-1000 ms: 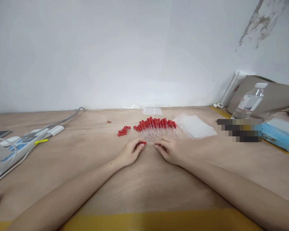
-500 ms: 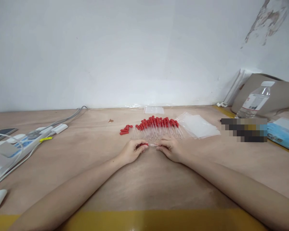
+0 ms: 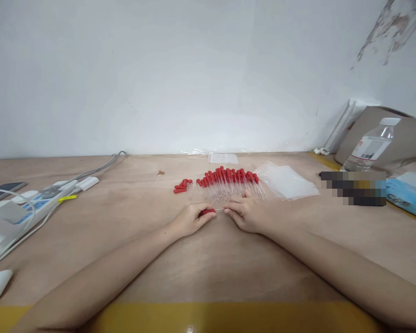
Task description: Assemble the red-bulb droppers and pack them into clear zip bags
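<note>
Between the fingers of my left hand (image 3: 193, 219) is a red rubber bulb (image 3: 208, 212), with a thin clear tube (image 3: 219, 210) running from it to the right. My right hand (image 3: 246, 215) pinches the far end of that tube; together they look like a dropper. Just beyond my hands lie several droppers with red bulbs (image 3: 229, 175), side by side with their clear tubes pointing toward me. A few loose red bulbs (image 3: 180, 188) rest at the left end of the row, beside some bare clear tubes (image 3: 193, 190).
Clear plastic bags (image 3: 289, 181) lie right of the droppers, and a smaller bag (image 3: 223, 158) is near the wall. A power strip (image 3: 38, 206) with cables is on the left. A water bottle (image 3: 370, 145) and a blue packet (image 3: 407, 196) stand on the right.
My hands stay close together around the dropper; more of the red bulb shows in my left hand and less of the tube between them. The view has shifted slightly.
</note>
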Available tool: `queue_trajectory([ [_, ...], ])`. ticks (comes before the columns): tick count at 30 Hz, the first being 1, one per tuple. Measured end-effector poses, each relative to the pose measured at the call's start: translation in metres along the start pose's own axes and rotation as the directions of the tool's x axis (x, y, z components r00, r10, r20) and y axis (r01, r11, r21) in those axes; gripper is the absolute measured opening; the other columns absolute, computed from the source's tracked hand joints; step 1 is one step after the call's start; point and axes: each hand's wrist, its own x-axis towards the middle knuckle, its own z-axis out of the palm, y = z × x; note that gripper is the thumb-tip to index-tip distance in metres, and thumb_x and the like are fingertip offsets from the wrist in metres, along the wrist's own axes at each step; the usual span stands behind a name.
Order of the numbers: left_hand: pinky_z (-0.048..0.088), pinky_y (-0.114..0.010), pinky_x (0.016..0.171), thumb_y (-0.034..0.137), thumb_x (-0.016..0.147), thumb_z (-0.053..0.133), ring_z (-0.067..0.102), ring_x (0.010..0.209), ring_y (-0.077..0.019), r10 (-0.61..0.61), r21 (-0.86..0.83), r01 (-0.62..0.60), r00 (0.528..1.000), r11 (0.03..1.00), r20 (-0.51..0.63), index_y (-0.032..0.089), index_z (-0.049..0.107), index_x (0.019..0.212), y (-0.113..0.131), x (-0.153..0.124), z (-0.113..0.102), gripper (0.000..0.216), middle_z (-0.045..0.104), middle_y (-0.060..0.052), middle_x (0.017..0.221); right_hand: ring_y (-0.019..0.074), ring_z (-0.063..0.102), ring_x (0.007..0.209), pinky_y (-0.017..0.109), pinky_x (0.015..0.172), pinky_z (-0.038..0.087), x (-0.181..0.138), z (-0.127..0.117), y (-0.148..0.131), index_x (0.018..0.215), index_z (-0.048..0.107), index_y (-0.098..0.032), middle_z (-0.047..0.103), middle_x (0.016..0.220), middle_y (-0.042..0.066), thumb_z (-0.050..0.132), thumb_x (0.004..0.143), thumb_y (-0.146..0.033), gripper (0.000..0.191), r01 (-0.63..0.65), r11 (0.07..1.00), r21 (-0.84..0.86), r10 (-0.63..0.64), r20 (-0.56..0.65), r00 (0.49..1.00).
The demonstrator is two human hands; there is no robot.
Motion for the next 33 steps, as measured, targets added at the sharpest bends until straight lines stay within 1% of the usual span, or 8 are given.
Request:
queue_trajectory([
  [9, 0.041, -0.023, 0.061, 0.031, 0.084, 0.044, 0.053, 0.066, -0.0127, 0.143, 0.111, -0.145, 0.989, 0.983, 0.025, 0.017, 0.06, 0.085, -0.003, 0.003, -0.003, 0.022, 0.059, -0.003, 0.072, 0.0122, 0.052, 0.063, 0.03, 0.067, 0.025, 0.009, 0.003, -0.006, 0.071, 0.058, -0.017, 0.064, 0.071, 0.001, 0.038, 0.086, -0.021, 0.026, -0.09, 0.991, 0.1, 0.076, 0.14, 0.987],
  [15, 0.042, -0.024, 0.063, 0.029, 0.085, 0.044, 0.054, 0.069, -0.0131, 0.165, 0.105, -0.166, 0.986, 0.981, 0.016, 0.017, 0.06, 0.087, -0.003, 0.004, -0.003, 0.021, 0.059, -0.004, 0.075, 0.0141, 0.056, 0.069, 0.032, 0.074, 0.031, 0.016, 0.0, -0.01, 0.073, 0.06, -0.02, 0.065, 0.073, 0.0, 0.038, 0.087, -0.021, 0.026, -0.16, 0.966, 0.201, 0.12, 0.197, 0.973],
  [19, 0.044, -0.028, 0.074, 0.034, 0.082, 0.05, 0.055, 0.083, -0.0161, 0.191, 0.104, -0.186, 0.981, 0.977, -0.039, 0.019, 0.058, 0.1, -0.005, 0.006, -0.009, 0.025, 0.059, -0.006, 0.091, 0.0145, 0.056, 0.07, 0.028, 0.068, 0.037, 0.02, -0.012, -0.009, 0.075, 0.064, -0.02, 0.066, 0.077, 0.002, 0.044, 0.084, -0.023, 0.022, -0.115, 0.964, 0.239, 0.066, 0.201, 0.977],
  [21, 0.041, -0.034, 0.084, 0.037, 0.076, 0.057, 0.051, 0.097, -0.02, 0.212, 0.176, -0.191, 0.971, 0.966, -0.112, 0.021, 0.054, 0.109, -0.012, 0.006, -0.017, 0.037, 0.055, -0.008, 0.104, 0.014, 0.056, 0.065, 0.025, 0.061, 0.038, 0.02, -0.021, 0.0, 0.072, 0.066, -0.02, 0.066, 0.072, 0.002, 0.047, 0.081, -0.025, 0.022, -0.19, 0.95, 0.249, 0.137, 0.216, 0.967],
  [24, 0.036, -0.037, 0.091, 0.037, 0.075, 0.058, 0.048, 0.102, -0.0216, 0.179, 0.308, -0.089, 0.944, 0.947, -0.278, 0.021, 0.054, 0.109, -0.033, 0.005, -0.035, 0.038, 0.054, -0.007, 0.107, 0.0132, 0.055, 0.057, 0.023, 0.054, 0.038, 0.023, -0.035, 0.025, 0.066, 0.066, -0.018, 0.064, 0.063, 0.002, 0.049, 0.077, -0.031, 0.024, -0.47, 0.853, 0.226, 0.439, 0.173, 0.881],
  [27, 0.038, -0.036, 0.088, 0.035, 0.079, 0.052, 0.05, 0.095, -0.0204, 0.063, 0.357, 0.098, 0.908, 0.929, -0.414, 0.019, 0.059, 0.098, -0.062, 0.004, -0.051, 0.026, 0.056, -0.006, 0.098, 0.0131, 0.055, 0.053, 0.022, 0.053, 0.038, 0.033, -0.042, 0.053, 0.059, 0.063, -0.015, 0.061, 0.053, 0.002, 0.053, 0.072, -0.033, 0.024, -0.702, 0.686, 0.193, 0.704, 0.066, 0.707],
  [30, 0.039, -0.035, 0.085, 0.036, 0.079, 0.051, 0.05, 0.092, -0.0201, -0.048, 0.325, 0.219, 0.886, 0.92, -0.462, 0.019, 0.061, 0.088, -0.081, 0.003, -0.059, 0.022, 0.056, -0.005, 0.091, 0.0124, 0.054, 0.048, 0.021, 0.052, 0.039, 0.048, -0.034, 0.071, 0.051, 0.06, -0.015, 0.056, 0.043, 0.002, 0.053, 0.07, -0.033, 0.028, -0.794, 0.581, 0.178, 0.801, 0.052, 0.597],
  [33, 0.04, -0.034, 0.084, 0.035, 0.079, 0.05, 0.051, 0.09, -0.0189, -0.081, 0.306, 0.221, 0.908, 0.926, -0.411, 0.019, 0.061, 0.087, -0.083, 0.003, -0.058, 0.021, 0.055, -0.004, 0.091, 0.0128, 0.053, 0.047, 0.022, 0.051, 0.039, 0.059, -0.018, 0.077, 0.046, 0.056, -0.015, 0.054, 0.041, 0.002, 0.054, 0.069, -0.034, 0.03, -0.814, 0.563, 0.143, 0.818, 0.048, 0.574],
])
